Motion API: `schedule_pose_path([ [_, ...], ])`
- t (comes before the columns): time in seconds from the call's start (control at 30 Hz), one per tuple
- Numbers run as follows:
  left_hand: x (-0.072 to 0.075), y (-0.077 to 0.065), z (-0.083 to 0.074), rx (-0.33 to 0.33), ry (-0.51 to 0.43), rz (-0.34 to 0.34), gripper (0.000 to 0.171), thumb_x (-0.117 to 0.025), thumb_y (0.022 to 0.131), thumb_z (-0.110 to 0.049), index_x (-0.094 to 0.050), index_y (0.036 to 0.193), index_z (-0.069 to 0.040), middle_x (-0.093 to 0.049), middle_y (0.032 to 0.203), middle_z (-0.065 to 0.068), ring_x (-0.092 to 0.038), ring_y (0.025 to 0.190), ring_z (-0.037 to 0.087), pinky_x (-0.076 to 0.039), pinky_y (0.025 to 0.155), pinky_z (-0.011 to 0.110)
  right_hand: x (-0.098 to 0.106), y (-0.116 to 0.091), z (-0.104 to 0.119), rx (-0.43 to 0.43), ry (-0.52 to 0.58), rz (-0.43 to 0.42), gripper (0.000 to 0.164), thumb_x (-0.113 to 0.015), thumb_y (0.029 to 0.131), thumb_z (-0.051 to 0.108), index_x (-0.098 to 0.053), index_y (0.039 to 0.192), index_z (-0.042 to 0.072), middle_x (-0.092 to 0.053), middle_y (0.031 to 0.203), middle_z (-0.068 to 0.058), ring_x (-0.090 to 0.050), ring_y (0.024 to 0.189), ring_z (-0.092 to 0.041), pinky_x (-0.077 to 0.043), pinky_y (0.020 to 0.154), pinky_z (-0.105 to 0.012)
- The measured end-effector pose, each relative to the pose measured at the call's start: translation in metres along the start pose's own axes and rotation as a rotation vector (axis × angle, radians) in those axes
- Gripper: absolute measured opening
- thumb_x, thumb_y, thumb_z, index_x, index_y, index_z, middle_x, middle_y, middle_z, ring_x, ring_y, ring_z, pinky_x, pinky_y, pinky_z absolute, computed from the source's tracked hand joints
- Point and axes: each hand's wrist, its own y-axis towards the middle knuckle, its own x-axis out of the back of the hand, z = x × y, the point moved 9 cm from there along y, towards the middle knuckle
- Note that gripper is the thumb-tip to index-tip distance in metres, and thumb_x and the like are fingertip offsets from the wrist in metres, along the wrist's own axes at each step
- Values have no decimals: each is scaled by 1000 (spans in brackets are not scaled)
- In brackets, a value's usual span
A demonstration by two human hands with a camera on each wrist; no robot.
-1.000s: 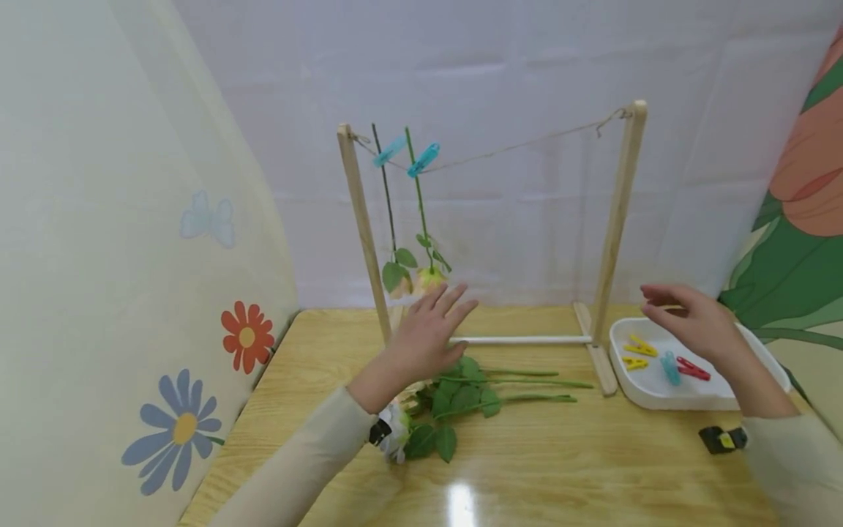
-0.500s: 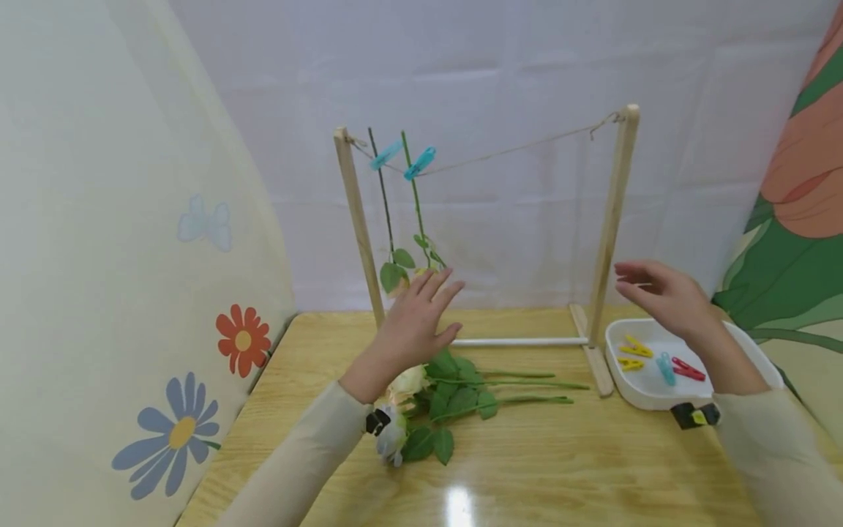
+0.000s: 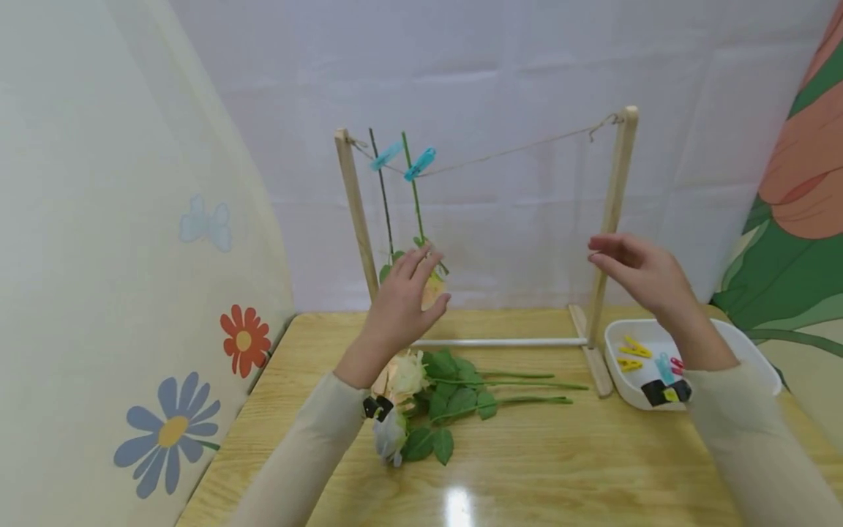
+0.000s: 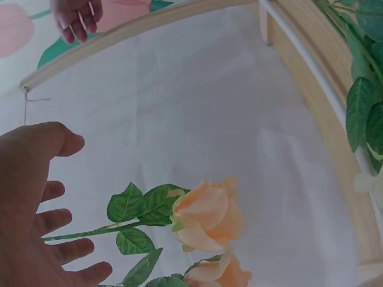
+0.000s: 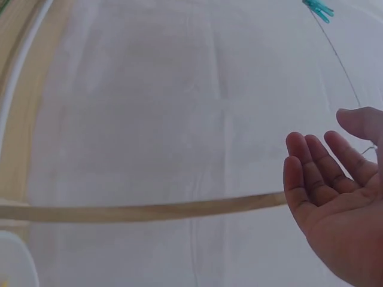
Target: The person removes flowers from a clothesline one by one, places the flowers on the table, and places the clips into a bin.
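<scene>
Two peach roses hang head down from a twine line, each stem clipped by a blue clothespin. My left hand, fingers spread and holding nothing, is close by the hanging blooms and hides part of them in the head view. In the left wrist view a peach rose shows beyond the fingertips, with a second bloom below it. My right hand is raised in front of the right wooden post, its fingers loosely bent and nothing in them.
Several cut flowers with green stems lie on the wooden table, among them a cream rose and a whitish bloom. A white tray at right holds yellow, blue and red clothespins. A white bar joins the frame's feet.
My right hand has moved up and left, from over the tray to before the right post. My left hand has shifted slightly up and left along the hanging roses.
</scene>
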Motion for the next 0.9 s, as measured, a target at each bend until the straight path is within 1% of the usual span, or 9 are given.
schedule_pose_path([
  [0.1, 4, 2, 5, 27, -28, -53, 62, -73, 93, -21, -47, 146, -1, -47, 149, 22, -47, 135, 38, -44, 111, 50, -4, 5, 11, 1, 26, -7, 47, -64, 99, 38, -61, 136, 9, -64, 133, -12, -60, 106, 3, -48, 86, -7],
  [0.2, 7, 4, 10, 66, -57, -87, 60, -72, 93, -18, -48, 145, 0, -47, 149, 21, -47, 135, 38, -46, 110, 49, -7, 11, 24, 30, 61, -6, 46, -65, 99, 36, -61, 136, 8, -64, 132, -9, -61, 108, 1, -49, 88, -10],
  [0.3, 10, 6, 15, 108, -88, -112, 61, -72, 93, -15, -47, 146, 0, -46, 149, 21, -46, 136, 38, -46, 110, 48, -10, 17, 36, 69, 102, -16, 44, -66, 99, 32, -62, 135, 6, -66, 129, -4, -62, 108, -1, -51, 88, -11],
  [0.43, 11, 10, 22, 154, -128, -135, 63, -72, 93, -13, -45, 148, -1, -46, 150, 22, -46, 136, 39, -45, 111, 49, -13, 23, 49, 120, 161, -36, 40, -67, 99, 24, -63, 132, 3, -68, 122, 0, -64, 105, -1, -52, 88, -13],
  [0.57, 13, 13, 29, 200, -169, -159, 62, -70, 93, -11, -45, 148, 0, -48, 149, 23, -46, 136, 42, -45, 110, 53, -20, 33, 56, 145, 220, -35, 36, -68, 98, 17, -65, 129, -2, -71, 119, -2, -66, 102, -2, -53, 88, -15],
  [0.63, 14, 16, 33, 229, -197, -167, 62, -70, 93, -11, -44, 148, 1, -48, 149, 22, -46, 136, 42, -43, 111, 53, -24, 39, 59, 149, 259, -24, 35, -68, 98, 13, -64, 128, -5, -71, 118, -3, -66, 101, -2, -54, 88, -16],
  [0.73, 14, 21, 40, 279, -251, -171, 61, -68, 95, -11, -43, 148, 2, -49, 148, 22, -47, 136, 40, -43, 111, 51, -29, 46, 64, 138, 290, -12, 34, -67, 98, 12, -63, 128, -5, -71, 116, -2, -67, 101, -4, -54, 90, -17],
  [0.83, 14, 27, 45, 323, -327, -178, 60, -67, 96, -12, -43, 149, 2, -50, 146, 23, -50, 131, 39, -47, 106, 50, -33, 51, 71, 124, 290, 2, 35, -65, 100, 14, -62, 131, -3, -69, 119, -3, -66, 103, -6, -54, 92, -19],
  [0.9, 13, 31, 47, 349, -374, -183, 60, -66, 97, -13, -42, 150, 0, -49, 146, 23, -52, 130, 39, -50, 103, 49, -35, 55, 76, 113, 306, 15, 37, -64, 100, 14, -60, 133, -3, -67, 123, -6, -66, 104, -7, -53, 94, -20],
])
